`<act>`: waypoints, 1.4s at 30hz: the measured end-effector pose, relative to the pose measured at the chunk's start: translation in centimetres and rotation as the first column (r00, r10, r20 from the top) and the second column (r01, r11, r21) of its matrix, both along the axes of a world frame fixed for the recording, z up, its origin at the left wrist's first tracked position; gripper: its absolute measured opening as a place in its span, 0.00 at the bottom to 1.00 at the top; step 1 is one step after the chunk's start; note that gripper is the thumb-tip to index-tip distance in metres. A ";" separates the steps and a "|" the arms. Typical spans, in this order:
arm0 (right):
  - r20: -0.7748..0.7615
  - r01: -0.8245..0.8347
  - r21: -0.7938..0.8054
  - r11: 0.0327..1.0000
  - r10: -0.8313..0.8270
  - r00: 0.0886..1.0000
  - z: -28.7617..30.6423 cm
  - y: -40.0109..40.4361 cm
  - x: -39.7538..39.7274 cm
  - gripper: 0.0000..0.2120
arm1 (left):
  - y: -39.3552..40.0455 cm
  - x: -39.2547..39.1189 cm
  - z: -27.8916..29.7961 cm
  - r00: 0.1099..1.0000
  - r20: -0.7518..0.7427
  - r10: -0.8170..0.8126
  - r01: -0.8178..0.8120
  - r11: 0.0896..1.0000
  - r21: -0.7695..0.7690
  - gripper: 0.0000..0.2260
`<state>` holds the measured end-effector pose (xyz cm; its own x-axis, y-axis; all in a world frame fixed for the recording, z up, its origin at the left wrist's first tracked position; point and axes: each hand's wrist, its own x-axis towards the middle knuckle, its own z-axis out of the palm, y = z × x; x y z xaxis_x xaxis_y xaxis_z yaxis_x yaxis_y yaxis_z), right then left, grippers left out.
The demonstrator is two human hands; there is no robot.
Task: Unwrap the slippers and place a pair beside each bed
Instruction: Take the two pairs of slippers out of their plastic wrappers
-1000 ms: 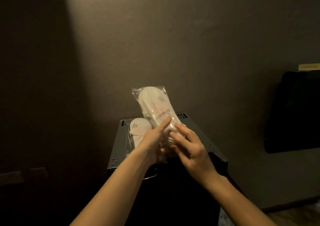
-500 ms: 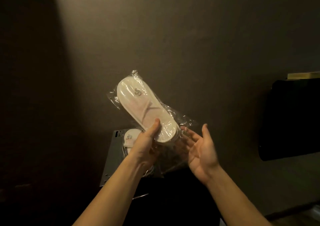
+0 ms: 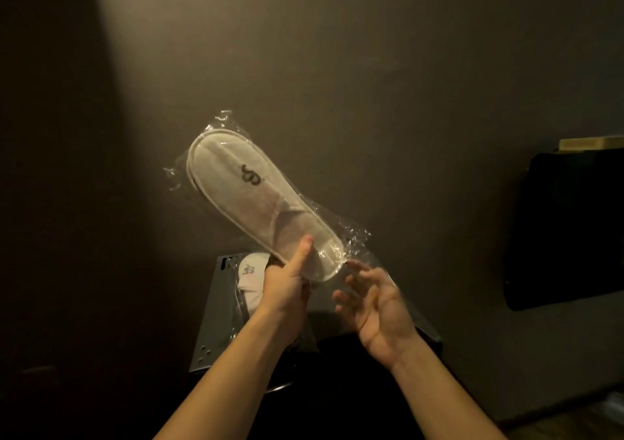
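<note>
A white slipper pair in clear plastic wrap is held up in front of the wall, toe end pointing up and left, a dark logo on its upper. My left hand grips its heel end, thumb laid along the slipper. My right hand is open, palm up, just right of the heel, fingertips at the loose end of the wrapper. A second wrapped slipper pair lies on the grey metal top of a small black cabinet, partly hidden by my left hand.
A dark wall stands close ahead. A black flat screen hangs on the wall at right with a pale strip above it. Wooden floor shows at the bottom right corner.
My left hand has lifted the wrapped pair off the cabinet and tilted its toe end up and left. My right hand let go of it and opened beside the heel.
</note>
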<state>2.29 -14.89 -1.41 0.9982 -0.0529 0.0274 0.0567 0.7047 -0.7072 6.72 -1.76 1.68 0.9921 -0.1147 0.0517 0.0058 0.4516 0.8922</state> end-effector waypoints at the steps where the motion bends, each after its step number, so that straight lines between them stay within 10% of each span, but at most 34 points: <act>1: 0.017 0.025 -0.015 1.000 -0.025 1.000 -0.1 0.2 0.1 0.14 | 0.0 0.0 0.0 1.000 -0.004 0.003 -0.003 1.000 -0.001 0.32; 9: 0.136 0.411 -0.387 0.826 -0.389 0.911 -0.5 0.4 1.0 0.18 | -1.0 0.3 -0.7 0.999 -0.048 -0.011 0.011 1.000 -0.004 0.27; 17: 0.397 0.619 -0.709 0.337 -0.536 0.746 -0.7 -0.4 2.1 0.17 | -1.5 0.4 -1.0 0.996 -0.045 -0.074 0.074 0.997 -0.001 0.22; 26: 0.199 0.441 -0.451 0.776 -0.394 0.897 0.4 -2.0 0.1 0.10 | -2.1 1.0 0.4 1.000 -0.003 -0.014 0.014 1.000 0.004 0.27; 42: 0.096 0.300 -0.375 0.877 -0.285 0.954 4.1 -3.6 -0.8 0.10 | -0.3 3.5 1.6 0.990 -0.060 -0.129 0.103 0.939 -0.327 0.26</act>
